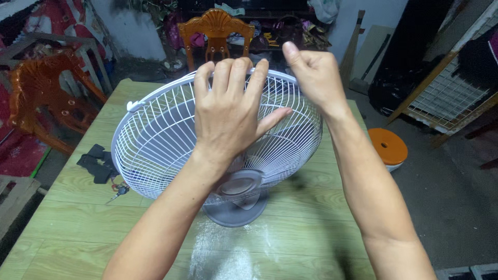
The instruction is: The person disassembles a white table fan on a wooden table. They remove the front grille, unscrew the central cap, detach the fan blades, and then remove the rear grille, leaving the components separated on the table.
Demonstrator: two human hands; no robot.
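A white wire fan guard (155, 135) with a grey round centre piece (239, 185) stands tilted on the green wooden table (78, 228). My left hand (231, 111) lies flat over the wires, its fingertips hooked on the guard's far top rim. Beside it, my right hand (314, 75) is closed on the same rim at the upper right, thumb pointing up. A small white clip (133, 106) sits on the rim at the left. A grey fan part (234, 210) lies under the guard.
Black parts (97, 163) and a key (119, 192) lie on the table's left side. White dust (228, 254) covers the near table. Orange chairs stand at the left (46, 98) and behind (216, 33). An orange-topped stool (388, 148) stands on the floor at the right.
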